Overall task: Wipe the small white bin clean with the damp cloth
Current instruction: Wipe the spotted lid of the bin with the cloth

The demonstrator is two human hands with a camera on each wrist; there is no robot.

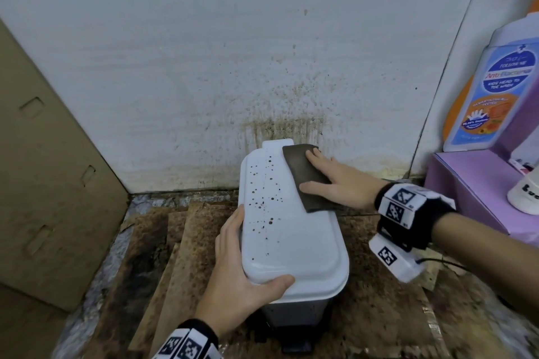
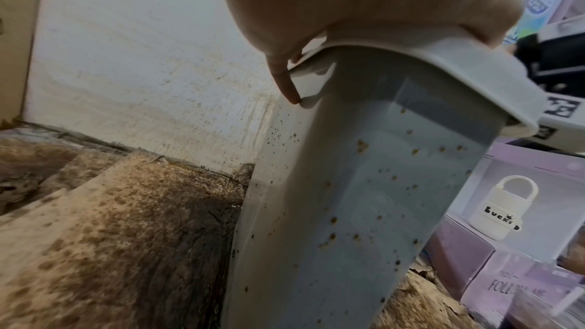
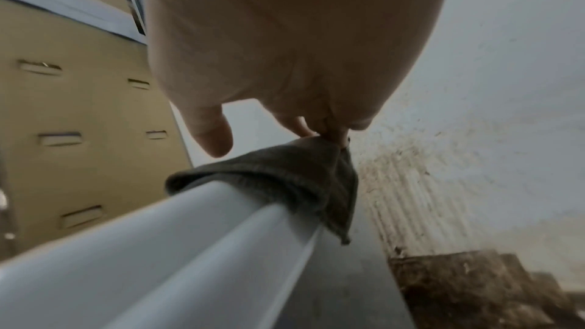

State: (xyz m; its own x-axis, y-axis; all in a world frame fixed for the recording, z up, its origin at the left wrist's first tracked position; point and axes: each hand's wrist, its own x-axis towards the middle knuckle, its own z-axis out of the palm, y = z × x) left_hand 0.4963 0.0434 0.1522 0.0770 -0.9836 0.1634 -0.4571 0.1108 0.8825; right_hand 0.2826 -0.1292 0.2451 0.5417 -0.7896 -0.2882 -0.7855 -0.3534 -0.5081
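Note:
The small white bin (image 1: 291,242) stands on the floor against the wall, lid closed and dotted with brown specks on its left half. Its side wall (image 2: 364,197) is speckled too. A dark grey-brown cloth (image 1: 303,172) lies flat on the lid's far right part and hangs over the lid's edge (image 3: 285,184). My right hand (image 1: 335,181) presses on the cloth with straight fingers. My left hand (image 1: 242,280) grips the lid's near left corner, thumb on top, fingers (image 2: 285,79) curled down the side.
A stained white wall (image 1: 262,67) rises right behind the bin. A cardboard panel (image 1: 43,169) leans on the left. A purple box (image 1: 478,183) with a large bottle display (image 1: 495,90) stands to the right. The floor (image 1: 175,256) is covered in dirty brown board.

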